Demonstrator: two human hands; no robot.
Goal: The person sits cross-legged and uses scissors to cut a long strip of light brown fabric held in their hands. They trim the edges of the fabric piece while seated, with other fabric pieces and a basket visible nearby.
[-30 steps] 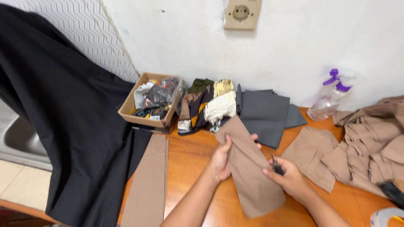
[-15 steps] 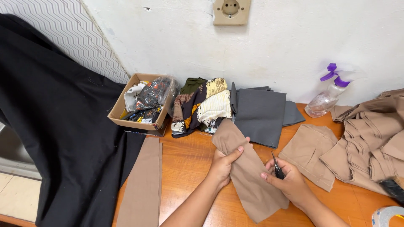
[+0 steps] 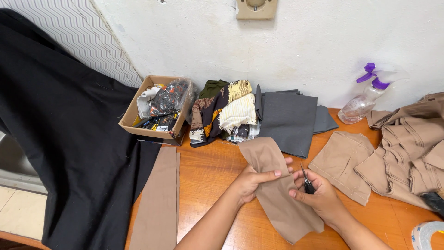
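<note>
A long tan fabric strip [image 3: 277, 199] lies on the wooden table [image 3: 212, 171] in front of me. My left hand [image 3: 254, 180] pinches its left edge, thumb across the cloth. My right hand [image 3: 317, 196] grips the strip's right edge and also holds small black snips [image 3: 306, 181], their tips pointing up beside the cloth. Both hands sit close together at the strip's middle.
A second tan strip [image 3: 159, 199] lies left, beside draped black cloth [image 3: 64, 139]. A cardboard box of scraps [image 3: 155, 109], folded patterned fabrics [image 3: 224, 111], grey cloth [image 3: 289, 120], a spray bottle [image 3: 365, 97], tan pieces [image 3: 407, 148] and a tape roll [image 3: 428, 234] surround the work.
The view has drawn closer and lower. My hands have closed in on the strip's middle, and the snips have shifted up against its right edge.
</note>
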